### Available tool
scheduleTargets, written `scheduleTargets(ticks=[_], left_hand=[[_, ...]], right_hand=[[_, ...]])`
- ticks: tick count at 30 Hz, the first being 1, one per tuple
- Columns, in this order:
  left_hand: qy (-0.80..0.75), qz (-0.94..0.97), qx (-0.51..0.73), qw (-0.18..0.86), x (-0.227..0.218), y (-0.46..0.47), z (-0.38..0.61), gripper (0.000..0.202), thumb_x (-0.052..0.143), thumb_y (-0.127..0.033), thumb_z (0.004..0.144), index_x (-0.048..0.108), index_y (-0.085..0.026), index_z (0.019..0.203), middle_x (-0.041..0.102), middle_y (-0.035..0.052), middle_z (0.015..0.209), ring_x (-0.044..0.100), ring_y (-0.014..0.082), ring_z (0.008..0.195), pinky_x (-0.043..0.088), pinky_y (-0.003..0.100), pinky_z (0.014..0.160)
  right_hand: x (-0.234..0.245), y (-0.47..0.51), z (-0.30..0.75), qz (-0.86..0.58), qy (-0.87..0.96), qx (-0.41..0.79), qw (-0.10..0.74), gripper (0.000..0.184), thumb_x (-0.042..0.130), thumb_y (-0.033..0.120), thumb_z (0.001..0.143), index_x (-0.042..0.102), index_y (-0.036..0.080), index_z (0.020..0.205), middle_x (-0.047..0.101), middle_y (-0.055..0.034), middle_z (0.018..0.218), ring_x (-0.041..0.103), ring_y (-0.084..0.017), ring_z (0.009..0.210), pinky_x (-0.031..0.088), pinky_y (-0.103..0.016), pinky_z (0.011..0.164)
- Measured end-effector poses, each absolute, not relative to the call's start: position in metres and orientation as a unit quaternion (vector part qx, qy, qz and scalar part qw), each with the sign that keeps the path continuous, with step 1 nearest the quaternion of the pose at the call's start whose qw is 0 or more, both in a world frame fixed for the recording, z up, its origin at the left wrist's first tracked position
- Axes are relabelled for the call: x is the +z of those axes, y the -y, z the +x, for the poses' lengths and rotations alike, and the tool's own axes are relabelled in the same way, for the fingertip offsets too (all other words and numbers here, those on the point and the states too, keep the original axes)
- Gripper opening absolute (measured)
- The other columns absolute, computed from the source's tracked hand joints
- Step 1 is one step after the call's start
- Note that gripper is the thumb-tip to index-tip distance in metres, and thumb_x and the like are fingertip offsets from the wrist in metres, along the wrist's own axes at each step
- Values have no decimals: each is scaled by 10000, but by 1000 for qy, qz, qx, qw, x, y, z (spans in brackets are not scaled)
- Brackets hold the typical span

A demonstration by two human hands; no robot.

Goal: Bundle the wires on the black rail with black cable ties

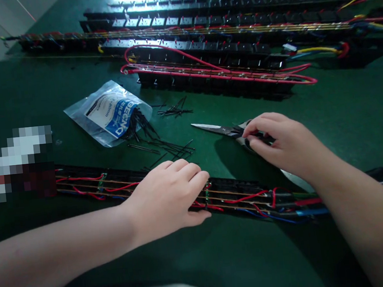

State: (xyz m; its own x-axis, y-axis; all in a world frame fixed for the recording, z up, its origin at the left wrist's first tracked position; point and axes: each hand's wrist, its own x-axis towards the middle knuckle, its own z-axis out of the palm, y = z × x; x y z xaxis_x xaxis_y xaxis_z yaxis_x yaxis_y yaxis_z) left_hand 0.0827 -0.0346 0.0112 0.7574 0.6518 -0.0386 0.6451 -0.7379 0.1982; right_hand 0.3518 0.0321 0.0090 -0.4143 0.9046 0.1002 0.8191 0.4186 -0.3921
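My left hand (171,193) is closed over a long black wiring rail (244,197) that lies across the near part of the table. Red and blue wires and copper-coloured strips run along this rail, with small green circuit pieces between them. My right hand (281,141) has its thumb and fingers closed at the handles of a pair of scissors (220,129), whose pointed blades face left. Between the hands and the bag, loose black cable ties (178,149) lie scattered, some close to my left fingers.
A clear plastic bag (107,113) with a blue and white label spills black cable ties. Another small pile of ties (174,109) lies to its right. Several similar wired rails stretch across the back of the green table (31,100), the closest one with red cable (222,75).
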Motion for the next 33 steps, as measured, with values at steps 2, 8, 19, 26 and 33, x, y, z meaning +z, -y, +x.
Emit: scheduleTargets(ticks=[2,8,19,26,33], left_hand=[[-355,928,15,113,11,34,83,425,647,-487,875,594,-177,1160,664,96,1202,633,280,1066,511,408,798],[-344,934,7,97,12,33,81,438,616,-506,901,572,-180,1190,652,93,1216,629,279,1062,511,413,796],[-326,944,9,55,11,35,82,556,614,-536,906,510,-160,1302,636,80,1211,618,259,1048,484,388,777],[-307,951,-1,35,9,35,83,561,587,-543,923,499,-153,1316,625,84,1207,609,259,1041,466,379,754],[-304,952,0,19,10,31,78,569,587,-541,924,480,-156,1328,617,89,1174,602,259,1005,455,378,745]], right_hand=[[9,-32,352,-515,832,143,149,155,481,268,823,631,229,817,680,-103,944,634,-297,972,489,-421,826],[9,-32,351,-507,837,145,149,167,476,262,825,640,227,823,684,-101,938,640,-290,951,496,-418,824],[1,-36,359,-458,864,122,169,167,486,240,868,647,201,843,678,-91,904,639,-259,900,512,-402,801],[9,-33,357,-485,856,132,118,229,489,314,899,679,186,889,692,-123,946,650,-307,922,511,-442,775],[31,-7,338,-394,893,196,94,186,521,316,923,668,203,942,697,-97,1002,655,-258,924,519,-405,811]])
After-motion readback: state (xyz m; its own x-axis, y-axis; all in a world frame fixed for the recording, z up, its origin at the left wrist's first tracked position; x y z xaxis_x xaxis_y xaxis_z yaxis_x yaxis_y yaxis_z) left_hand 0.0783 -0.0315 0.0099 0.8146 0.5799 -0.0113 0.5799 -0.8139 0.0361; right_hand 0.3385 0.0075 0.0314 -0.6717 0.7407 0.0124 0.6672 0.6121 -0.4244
